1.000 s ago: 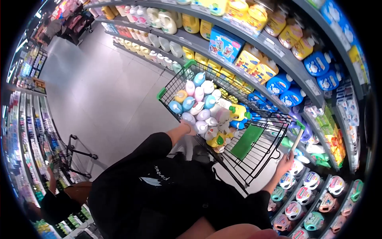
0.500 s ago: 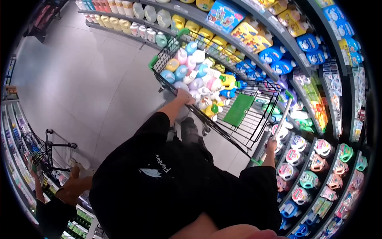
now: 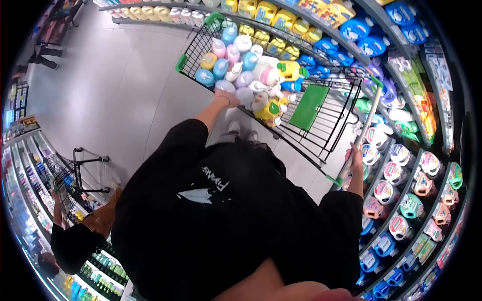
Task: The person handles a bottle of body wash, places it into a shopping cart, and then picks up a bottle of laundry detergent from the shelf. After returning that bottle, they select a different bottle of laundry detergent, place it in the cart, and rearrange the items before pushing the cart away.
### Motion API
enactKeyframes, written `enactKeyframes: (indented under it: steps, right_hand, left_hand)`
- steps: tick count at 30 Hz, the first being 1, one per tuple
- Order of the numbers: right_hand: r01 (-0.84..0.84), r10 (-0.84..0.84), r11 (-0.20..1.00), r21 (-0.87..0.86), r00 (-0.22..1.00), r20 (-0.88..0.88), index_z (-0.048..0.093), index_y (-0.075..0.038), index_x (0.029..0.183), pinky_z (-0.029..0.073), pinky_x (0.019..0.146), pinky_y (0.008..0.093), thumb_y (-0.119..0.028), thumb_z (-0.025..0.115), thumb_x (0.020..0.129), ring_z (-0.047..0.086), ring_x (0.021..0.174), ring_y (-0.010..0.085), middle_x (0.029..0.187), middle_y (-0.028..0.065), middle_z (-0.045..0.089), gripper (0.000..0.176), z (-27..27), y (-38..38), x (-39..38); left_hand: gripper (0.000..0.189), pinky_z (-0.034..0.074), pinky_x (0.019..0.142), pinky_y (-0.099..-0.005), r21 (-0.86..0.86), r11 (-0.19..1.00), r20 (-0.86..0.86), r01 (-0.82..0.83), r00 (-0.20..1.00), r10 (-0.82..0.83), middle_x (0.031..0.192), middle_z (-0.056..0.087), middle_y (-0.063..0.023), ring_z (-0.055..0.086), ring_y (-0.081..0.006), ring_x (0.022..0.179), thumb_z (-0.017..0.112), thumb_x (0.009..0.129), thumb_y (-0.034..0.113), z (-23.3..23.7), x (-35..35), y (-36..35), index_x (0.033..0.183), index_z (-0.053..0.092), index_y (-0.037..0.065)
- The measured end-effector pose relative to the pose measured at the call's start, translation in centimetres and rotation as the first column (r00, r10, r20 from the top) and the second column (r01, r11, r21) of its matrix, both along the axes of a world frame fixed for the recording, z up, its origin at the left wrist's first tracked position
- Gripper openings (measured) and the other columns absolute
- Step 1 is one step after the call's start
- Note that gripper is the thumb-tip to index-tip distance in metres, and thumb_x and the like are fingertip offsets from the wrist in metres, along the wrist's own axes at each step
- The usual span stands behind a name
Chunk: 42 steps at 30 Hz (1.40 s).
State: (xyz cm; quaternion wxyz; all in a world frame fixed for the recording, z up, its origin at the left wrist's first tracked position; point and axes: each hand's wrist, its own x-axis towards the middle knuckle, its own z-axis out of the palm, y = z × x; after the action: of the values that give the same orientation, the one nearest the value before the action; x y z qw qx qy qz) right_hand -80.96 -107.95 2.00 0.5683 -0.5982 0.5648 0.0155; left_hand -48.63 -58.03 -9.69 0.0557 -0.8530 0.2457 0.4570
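A wire shopping cart (image 3: 321,146) with green corner pieces stands in front of me, its far part full of bottles (image 3: 243,79) in blue, pink, purple, white and yellow. My left hand (image 3: 228,99) is closed on the cart's near side rim, beside the purple bottles. At the right, my right hand (image 3: 355,154) is wrapped round the cart's pale handle bar (image 3: 372,113). A green panel (image 3: 309,107) lies in the cart's wire part between the bottles and the handle.
Shelves of detergent bottles (image 3: 392,172) curve along the right and top, close to the cart. At the lower left another person (image 3: 75,246) stands by a second cart (image 3: 92,160). Legs of a further person (image 3: 46,56) show at the upper left, on the grey floor (image 3: 115,90).
The cart appears slightly higher and turned in view, and the right shelves have shifted. My left hand appears higher and closer to the purple bottles. Legs have come into view at the upper left.
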Motion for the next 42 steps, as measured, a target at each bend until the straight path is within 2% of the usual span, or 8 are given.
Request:
enactKeyframes:
  steps: [5, 13, 16, 19, 23, 26, 32, 42]
  right_hand:
    - [-0.067, 0.011, 0.960, 0.272, 0.979, 0.202, 0.042, -0.017, 0.077, 0.028, 0.037, 0.0215, -0.021, 0.061, 0.089, 0.031, 0.040, 0.0048, 0.051, -0.0079, 0.032, 0.023, -0.2, 1.4, -0.4]
    - [-0.114, -0.014, 0.937, 0.329, 0.933, 0.360, 0.044, -0.016, 0.078, 0.027, 0.036, 0.0213, -0.013, 0.057, 0.090, 0.028, 0.037, 0.0037, 0.049, -0.0086, 0.032, 0.018, 0.3, 4.0, 1.1]
    - [-0.130, -0.018, 0.938, 0.322, 0.908, 0.418, 0.046, -0.015, 0.080, 0.028, 0.036, 0.0210, -0.012, 0.054, 0.091, 0.030, 0.038, 0.0035, 0.051, -0.0082, 0.034, 0.014, -0.3, 4.6, 1.7]
    - [-0.153, -0.017, 0.938, 0.311, 0.876, 0.481, 0.045, -0.014, 0.078, 0.029, 0.036, 0.0210, -0.010, 0.054, 0.090, 0.034, 0.039, 0.0049, 0.052, -0.0077, 0.035, 0.015, -2.1, 5.3, 1.5]
    - [-0.160, -0.008, 0.934, 0.318, 0.884, 0.468, 0.044, -0.014, 0.075, 0.028, 0.036, 0.0224, -0.008, 0.052, 0.086, 0.032, 0.039, 0.0056, 0.052, -0.0068, 0.034, 0.015, -0.1, 7.9, 2.9]
    - [-0.154, -0.035, 0.922, 0.355, 0.880, 0.473, 0.042, -0.014, 0.075, 0.027, 0.035, 0.0232, -0.005, 0.049, 0.084, 0.029, 0.039, 0.0051, 0.052, -0.0064, 0.033, 0.015, 0.8, 9.4, 3.1]
    - [-0.157, -0.016, 0.926, 0.344, 0.893, 0.450, 0.041, -0.012, 0.070, 0.028, 0.034, 0.0243, -0.004, 0.051, 0.082, 0.030, 0.038, 0.0075, 0.051, -0.0035, 0.035, 0.017, -0.6, 10.1, 4.1]
    - [-0.104, 0.106, 0.994, -0.020, 0.971, 0.216, 0.045, -0.010, 0.079, 0.033, 0.034, 0.0260, -0.023, 0.059, 0.085, 0.038, 0.038, 0.0102, 0.054, -0.0017, 0.040, 0.020, 0.1, 14.8, 5.7]
  left_hand:
    - [0.051, 0.034, 0.100, -0.0511, -0.013, 0.994, 0.153, -0.106, 0.982, 0.107, 0.124, 0.064, -0.0116, 0.060, -0.0259, 0.116, 0.039, 0.086, 0.039, 0.8, -2.5, 2.7, 0.117, 0.067, 0.012]
    - [0.045, 0.029, 0.099, -0.0582, -0.224, 0.969, 0.244, 0.108, 0.968, -0.051, 0.113, 0.067, -0.0130, 0.061, -0.0336, 0.108, 0.034, 0.090, 0.040, 0.6, -4.1, 4.8, 0.103, 0.069, 0.014]
    - [0.043, 0.035, 0.096, -0.0562, -0.181, 0.983, 0.189, -0.010, 0.981, 0.045, 0.113, 0.067, -0.0129, 0.061, -0.0333, 0.107, 0.039, 0.088, 0.042, 1.1, -3.9, 4.5, 0.101, 0.069, 0.014]
    - [0.036, 0.049, 0.081, -0.0470, -0.171, 0.931, 0.280, 0.322, 0.922, -0.268, 0.095, 0.069, -0.0140, 0.064, -0.0327, 0.091, 0.046, 0.085, 0.038, -4.5, -2.6, 7.1, 0.089, 0.068, 0.009]
    - [0.049, 0.041, 0.098, -0.0431, -0.157, 0.986, -0.192, -0.050, 0.981, 0.019, 0.121, 0.061, -0.0117, 0.055, -0.0290, 0.113, 0.051, 0.086, 0.045, -2.5, -2.4, 6.2, 0.122, 0.057, 0.012]
    - [0.069, 0.036, 0.105, -0.0454, 0.202, 0.966, -0.320, -0.163, 0.921, 0.222, 0.133, 0.055, -0.0120, 0.049, -0.0296, 0.125, 0.053, 0.083, 0.059, -9.6, -2.1, 7.6, 0.136, 0.051, 0.014]
    - [0.091, 0.013, 0.108, -0.0689, 0.133, 0.979, -0.042, -0.155, 0.986, 0.162, 0.151, 0.036, -0.0126, 0.027, -0.0400, 0.141, 0.039, 0.078, 0.076, -2.2, -4.8, 7.0, 0.145, 0.041, 0.016]
    - [0.074, 0.048, 0.088, -0.0442, -0.147, 0.987, 0.110, -0.072, 0.990, 0.088, 0.110, 0.068, -0.0168, 0.065, -0.0332, 0.102, 0.032, 0.085, 0.066, 2.5, -5.4, 12.6, 0.108, 0.071, 0.008]
